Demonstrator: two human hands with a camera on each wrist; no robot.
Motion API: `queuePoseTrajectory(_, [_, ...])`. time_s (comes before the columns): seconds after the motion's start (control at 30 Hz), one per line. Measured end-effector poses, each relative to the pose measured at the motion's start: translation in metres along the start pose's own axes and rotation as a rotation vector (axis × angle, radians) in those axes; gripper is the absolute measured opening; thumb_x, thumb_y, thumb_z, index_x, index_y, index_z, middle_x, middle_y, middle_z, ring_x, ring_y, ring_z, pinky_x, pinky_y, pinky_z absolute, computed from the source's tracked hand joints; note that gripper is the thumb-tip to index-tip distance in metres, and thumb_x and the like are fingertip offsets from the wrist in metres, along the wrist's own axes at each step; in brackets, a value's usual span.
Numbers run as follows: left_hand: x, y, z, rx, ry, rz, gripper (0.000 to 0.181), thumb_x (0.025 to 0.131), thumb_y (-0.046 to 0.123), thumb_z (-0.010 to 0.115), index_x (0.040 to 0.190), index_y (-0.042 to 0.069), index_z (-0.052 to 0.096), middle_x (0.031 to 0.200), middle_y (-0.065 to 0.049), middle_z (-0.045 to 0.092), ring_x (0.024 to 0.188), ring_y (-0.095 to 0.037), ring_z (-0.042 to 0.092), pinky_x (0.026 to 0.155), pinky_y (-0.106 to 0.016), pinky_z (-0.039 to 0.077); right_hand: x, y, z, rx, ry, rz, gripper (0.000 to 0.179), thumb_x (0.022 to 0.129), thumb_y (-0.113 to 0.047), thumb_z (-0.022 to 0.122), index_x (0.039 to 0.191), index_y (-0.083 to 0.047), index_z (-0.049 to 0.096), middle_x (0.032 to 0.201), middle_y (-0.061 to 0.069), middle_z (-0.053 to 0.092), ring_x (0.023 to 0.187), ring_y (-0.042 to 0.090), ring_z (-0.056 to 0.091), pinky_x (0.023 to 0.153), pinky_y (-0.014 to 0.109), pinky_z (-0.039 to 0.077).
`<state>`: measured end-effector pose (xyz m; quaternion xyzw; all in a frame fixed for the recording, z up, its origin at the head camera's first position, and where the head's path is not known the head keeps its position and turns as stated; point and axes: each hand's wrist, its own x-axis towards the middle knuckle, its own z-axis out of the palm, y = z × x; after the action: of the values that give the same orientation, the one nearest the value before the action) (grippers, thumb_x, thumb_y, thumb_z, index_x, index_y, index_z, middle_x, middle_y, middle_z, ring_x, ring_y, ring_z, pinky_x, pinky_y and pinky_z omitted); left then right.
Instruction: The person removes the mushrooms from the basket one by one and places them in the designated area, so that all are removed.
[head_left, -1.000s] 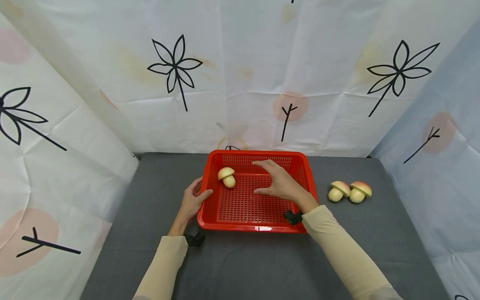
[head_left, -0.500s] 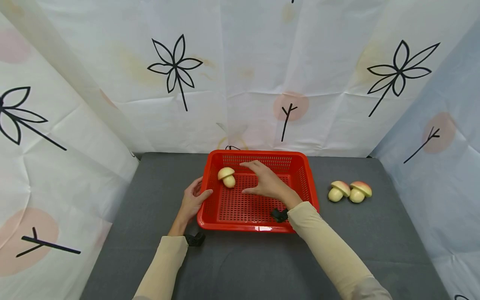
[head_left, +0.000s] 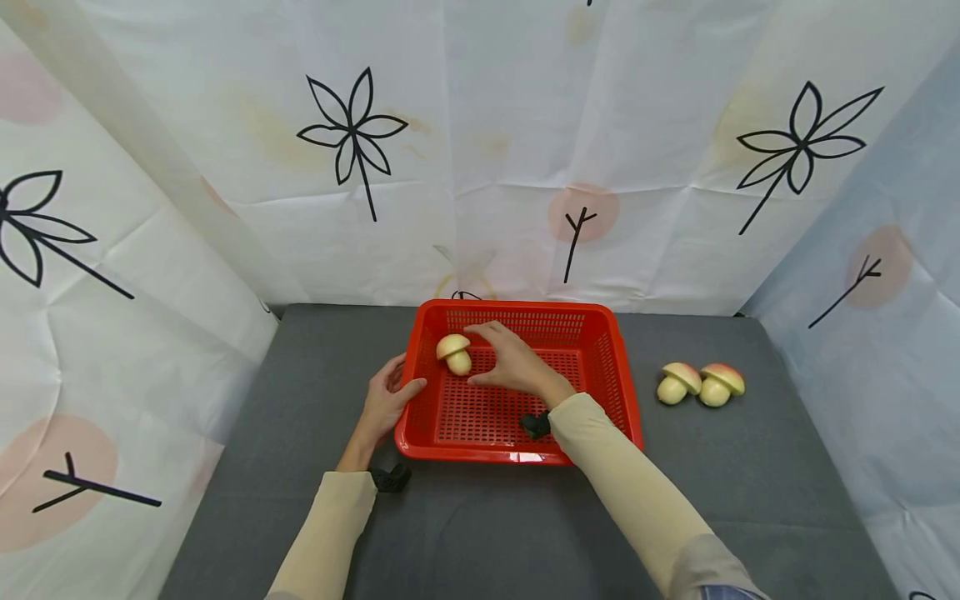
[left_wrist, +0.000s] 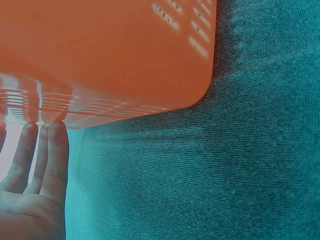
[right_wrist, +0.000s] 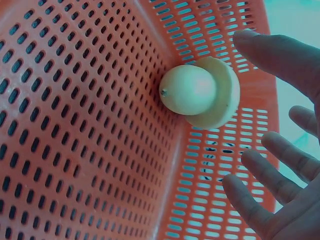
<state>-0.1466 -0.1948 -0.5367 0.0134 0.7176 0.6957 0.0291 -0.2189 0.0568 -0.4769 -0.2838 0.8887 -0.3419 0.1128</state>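
A toy mushroom (head_left: 454, 355) with a pale yellow cap and stem lies tilted inside the red plastic basket (head_left: 480, 454), near its left wall. My right hand (head_left: 513, 358) hovers in the basket just right of the mushroom, thumb and fingers spread apart, holding nothing. In the right wrist view, the spread fingers (right_wrist: 260, 175) and thumb stand around the mushroom's cap side with a gap to it. My left hand (head_left: 382, 404) holds the basket's left side, thumb over the rim. The left wrist view shows its fingertips (left_wrist: 57, 127) against the outer wall; the thumb is hidden there.
Two more toy mushrooms (head_left: 701, 384) with reddish caps lie side by side on the grey table (head_left: 487, 533), right of the basket. White printed cloth (head_left: 480, 167) hangs behind and on both sides of the table.
My right hand has moved left inside the basket, closer to the mushroom, its fingers still spread. My left hand, the basket and the mushrooms have stayed in place.
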Motion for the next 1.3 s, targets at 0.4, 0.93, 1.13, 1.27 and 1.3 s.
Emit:
queuePoseTrajectory(0.4, [0.0, -0.001, 0.001, 0.019, -0.002, 0.018, 0.061, 0.099, 0.01, 0.067, 0.152, 0.0, 0.04, 0.143, -0.027, 0.052, 0.122, -0.046, 0.058, 0.09, -0.042, 0.059, 0.015, -0.002, 0.016, 0.013, -0.022, 0.0, 0.084, 0.08, -0.02, 0.09, 0.151, -0.009, 0.046, 0.147, 0.012, 0.046, 0.134, 0.029, 0.046, 0.11, 0.048, 0.044])
queuePoseTrajectory(0.93, [0.002, 0.0, 0.0, -0.006, -0.003, 0.008, 0.059, 0.098, 0.009, 0.068, 0.151, 0.002, 0.043, 0.141, -0.025, 0.054, 0.121, -0.047, 0.059, 0.089, -0.043, 0.059, 0.037, -0.009, 0.031, -0.125, -0.092, -0.008, 0.089, 0.081, -0.021, 0.089, 0.155, -0.012, 0.04, 0.158, 0.013, 0.036, 0.144, 0.035, 0.034, 0.114, 0.052, 0.038])
queuePoseTrajectory(1.13, [0.001, 0.0, 0.001, 0.002, -0.002, 0.016, 0.059, 0.098, 0.009, 0.068, 0.151, 0.002, 0.043, 0.141, -0.026, 0.054, 0.12, -0.046, 0.06, 0.087, -0.039, 0.06, 0.042, -0.009, 0.037, -0.194, -0.133, 0.001, 0.095, 0.08, -0.024, 0.089, 0.158, -0.013, 0.036, 0.162, 0.012, 0.031, 0.149, 0.033, 0.027, 0.117, 0.055, 0.033])
queuePoseTrajectory(1.27, [0.002, 0.0, 0.0, 0.002, -0.002, 0.018, 0.059, 0.097, 0.009, 0.068, 0.151, 0.002, 0.043, 0.141, -0.025, 0.054, 0.12, -0.046, 0.06, 0.086, -0.039, 0.06, 0.042, -0.009, 0.04, -0.193, -0.147, 0.017, 0.096, 0.08, -0.025, 0.089, 0.159, -0.015, 0.035, 0.163, 0.012, 0.029, 0.148, 0.033, 0.028, 0.116, 0.057, 0.034])
queuePoseTrajectory(1.3, [0.002, 0.0, 0.0, 0.003, -0.001, 0.018, 0.059, 0.097, 0.009, 0.068, 0.151, 0.002, 0.043, 0.141, -0.025, 0.054, 0.119, -0.046, 0.06, 0.086, -0.039, 0.06, 0.042, -0.009, 0.04, -0.194, -0.144, 0.017, 0.096, 0.08, -0.025, 0.089, 0.158, -0.015, 0.035, 0.162, 0.012, 0.03, 0.147, 0.033, 0.029, 0.116, 0.056, 0.035])
